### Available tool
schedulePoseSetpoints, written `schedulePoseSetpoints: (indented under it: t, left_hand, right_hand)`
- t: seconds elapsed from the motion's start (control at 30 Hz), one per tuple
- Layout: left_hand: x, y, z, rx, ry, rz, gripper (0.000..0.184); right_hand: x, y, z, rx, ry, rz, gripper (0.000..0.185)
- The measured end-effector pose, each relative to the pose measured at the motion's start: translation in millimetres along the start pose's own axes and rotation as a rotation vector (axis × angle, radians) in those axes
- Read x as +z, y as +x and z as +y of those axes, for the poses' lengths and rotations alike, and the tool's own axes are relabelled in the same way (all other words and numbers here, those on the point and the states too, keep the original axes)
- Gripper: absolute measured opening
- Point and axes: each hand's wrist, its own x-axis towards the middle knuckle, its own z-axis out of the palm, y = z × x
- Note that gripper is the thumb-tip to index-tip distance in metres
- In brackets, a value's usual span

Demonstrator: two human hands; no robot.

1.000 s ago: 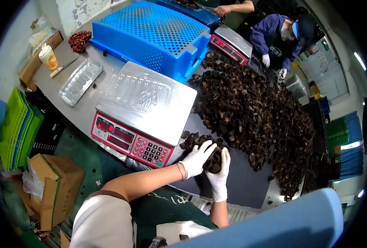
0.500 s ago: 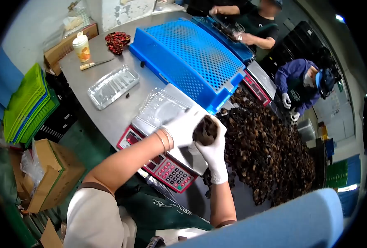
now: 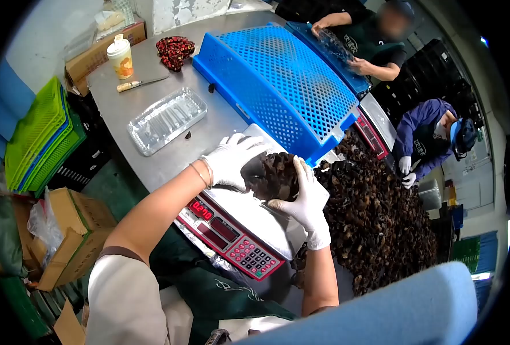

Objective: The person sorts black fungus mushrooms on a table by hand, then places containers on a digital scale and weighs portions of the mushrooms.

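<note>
Dark, curled fungus-like pieces (image 3: pixel 273 177) lie heaped over the plate of a red-and-silver scale (image 3: pixel 232 236), whose red display is lit. My left hand (image 3: pixel 232 162), in a white glove, rests at the left side of this heap with its fingers spread. From the right, my right hand (image 3: pixel 305 198), also gloved, touches the heap with thumb and fingers apart. The clear tray on the scale is hidden under the heap and my left hand. A large mound of the same dark pieces (image 3: pixel 381 224) spreads to the right of the scale.
An upturned blue crate (image 3: pixel 283 80) stands behind the scale. Left of it are an empty clear tray (image 3: pixel 167 121), a knife (image 3: pixel 143 83), a cup (image 3: pixel 120 57) and a red patterned bundle (image 3: pixel 175 53). Two co-workers (image 3: pixel 424 135) are across the table; one holds a clear tray.
My hands have carried a clump from the mound onto the scale and opened around it. The display has gone from 0 to a higher reading. The far co-worker has lifted a clear tray.
</note>
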Motion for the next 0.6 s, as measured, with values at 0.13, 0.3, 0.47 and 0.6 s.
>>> schedulePoseSetpoints:
  t: [0.13,0.3,0.47,0.6]
  left_hand:
    - [-11.9,-10.1,-0.2,-0.014,-0.044,0.012,0.114]
    - [-8.7,-6.5,-3.3,-0.027,0.141,-0.042,0.121]
    - [11.9,2.5,-8.3,-0.001,0.162,0.003,0.108]
    - [24.7,-10.7,2.1,0.01,0.118,0.067,0.1]
  right_hand:
    - [0.9,-9.3,8.1,-0.061,0.042,0.055,0.129]
    - [2.7,6.7,-1.9,-0.051,-0.109,0.027,0.129]
    - [3.1,21.4,-17.7,-0.108,-0.043,-0.071,0.113]
    - [10.9,13.2,-7.0,-0.158,0.113,-0.123,0.096]
